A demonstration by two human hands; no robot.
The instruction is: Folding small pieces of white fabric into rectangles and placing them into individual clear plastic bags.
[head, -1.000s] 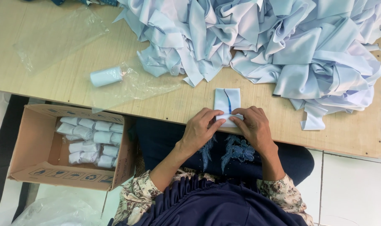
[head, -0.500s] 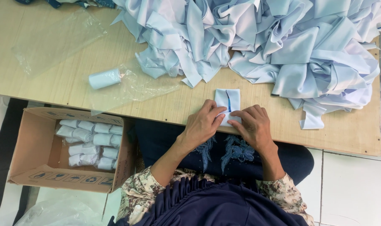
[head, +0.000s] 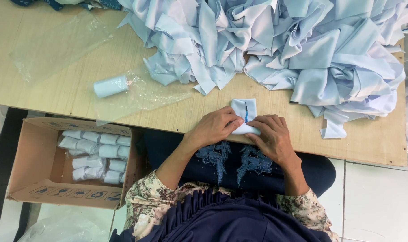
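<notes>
— While both hands pressed down, where was the cloth (head: 244, 115)?
— At the bench's (head: 56, 96) near edge, long axis running near to far. Left hand (head: 214, 128) and right hand (head: 270, 137) pinched its near end from either side, equally close.

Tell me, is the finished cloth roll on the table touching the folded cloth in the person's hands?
Apart. The head view shows the finished roll lying on a clear plastic bag, with bare table between it and the folded cloth that both hands hold.
</notes>
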